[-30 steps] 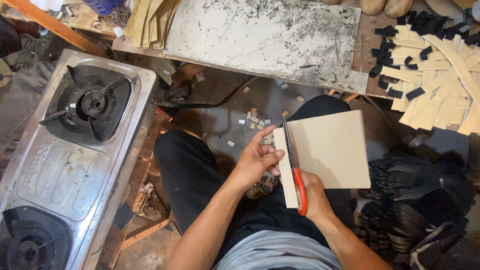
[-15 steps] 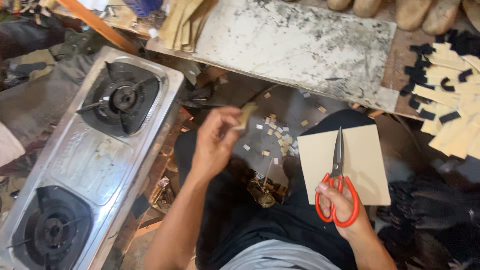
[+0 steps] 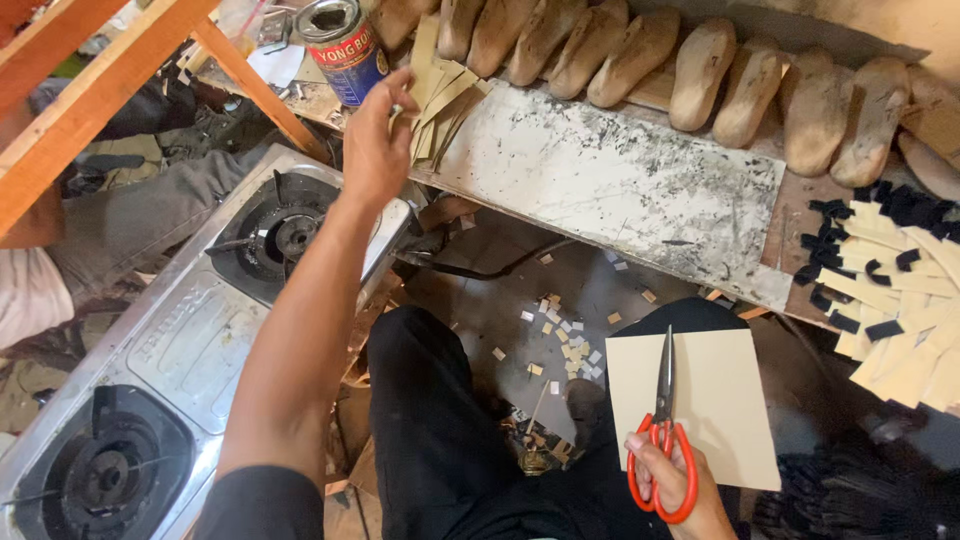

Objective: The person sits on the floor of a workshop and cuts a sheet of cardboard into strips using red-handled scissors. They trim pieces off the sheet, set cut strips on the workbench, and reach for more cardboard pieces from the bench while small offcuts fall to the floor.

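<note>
**One hand on scissors, the other at a stack of strips**

Nearest, the right hand (image 3: 668,478) is curled through the red handles of one pair of scissors (image 3: 662,430), blades closed and lying flat on a single beige card sheet (image 3: 715,405) on the knee. Between the black trouser legs, small pale offcuts (image 3: 560,335) litter the dusty floor. To the left stands a steel stove (image 3: 190,345) with two burners. Farther out, the left hand (image 3: 375,150) reaches over it, fingers (image 3: 398,92) loosely spread, touching a fanned stack of tan strips (image 3: 440,100) at the end of a scuffed, speckled slab (image 3: 610,190). A tin can (image 3: 342,45) stands just beside the strips. Behind the slab lie about ten worn wooden shoe lasts (image 3: 700,70) in a row. At far right, pale strips with black tabs (image 3: 890,290) are heaped.
</note>
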`<control>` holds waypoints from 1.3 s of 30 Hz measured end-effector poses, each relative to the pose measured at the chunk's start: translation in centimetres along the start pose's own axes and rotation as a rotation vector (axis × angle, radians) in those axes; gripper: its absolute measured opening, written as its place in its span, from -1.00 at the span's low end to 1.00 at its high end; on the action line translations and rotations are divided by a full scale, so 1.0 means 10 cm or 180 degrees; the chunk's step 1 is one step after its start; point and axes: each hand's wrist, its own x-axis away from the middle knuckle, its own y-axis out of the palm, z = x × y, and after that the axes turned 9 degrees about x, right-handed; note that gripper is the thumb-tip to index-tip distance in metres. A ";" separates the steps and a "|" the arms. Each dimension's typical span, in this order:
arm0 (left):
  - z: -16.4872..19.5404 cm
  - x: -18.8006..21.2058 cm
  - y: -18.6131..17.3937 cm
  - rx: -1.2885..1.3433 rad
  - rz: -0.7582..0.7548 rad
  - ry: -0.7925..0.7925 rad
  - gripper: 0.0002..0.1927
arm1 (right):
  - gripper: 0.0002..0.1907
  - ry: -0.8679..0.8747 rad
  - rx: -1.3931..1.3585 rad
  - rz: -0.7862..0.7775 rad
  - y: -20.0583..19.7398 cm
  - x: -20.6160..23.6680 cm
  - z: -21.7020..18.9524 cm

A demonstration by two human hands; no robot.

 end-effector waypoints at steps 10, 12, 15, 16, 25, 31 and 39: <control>-0.34 1.15 0.32 0.0015 0.0267 -0.1798 -0.54 | -0.69 -0.0130 0.0433 -0.0309 -0.16 -0.32 0.34; -0.27 1.24 0.38 -0.0080 0.0252 -0.1803 -0.54 | -0.70 0.0002 0.0467 -0.0322 -0.14 -0.36 0.34; -0.21 1.18 0.38 -0.0499 0.0335 -0.1361 -0.46 | -0.70 0.0076 0.0427 -0.0292 -0.08 -0.41 0.32; -0.22 1.11 0.37 -0.0560 0.0414 -0.1259 -0.40 | -0.69 0.0066 0.0409 -0.0290 -0.05 -0.42 0.32; -0.54 0.52 0.47 -0.0724 0.0290 -0.1412 -0.74 | -0.59 0.0337 0.0776 -0.0110 -0.07 -0.57 0.47; -0.55 0.48 0.38 -0.0782 0.0189 -0.1797 -0.83 | -0.59 0.0509 0.0745 -0.0019 -0.09 -0.59 0.48; 0.09 1.54 0.84 0.0911 -0.0004 -0.1204 -0.74 | -0.57 0.0491 0.0712 -0.0109 -0.05 -0.57 0.47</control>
